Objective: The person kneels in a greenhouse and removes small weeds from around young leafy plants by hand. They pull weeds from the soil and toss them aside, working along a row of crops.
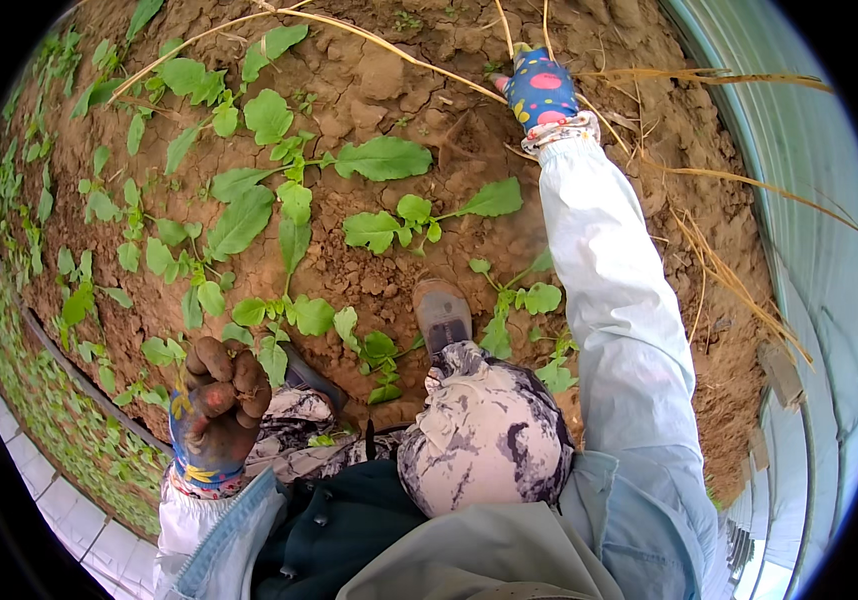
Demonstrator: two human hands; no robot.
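My left hand [217, 409] is raised at the lower left in a blue patterned glove with a soil-stained brown palm side. Its fingers curl in, and nothing shows in them. Far out at the top right, my right hand [543, 88] reaches down to the cracked soil in a blue glove with pink and yellow dots. Dry straw-like stalks [406, 54] pass close to it on several sides. The back of the glove hides its fingertips, so I cannot tell whether they grip anything. Green leafy seedlings [295, 187] grow between my two hands.
My shoe [442, 311] stands on the soil among seedlings, below my bent knee [489, 427]. Plastic sheeting [811, 172] walls the right side, with dry stalks [736, 277] and a brick-like block [780, 375] beside it. A dark hose-like line [61, 352] crosses the left.
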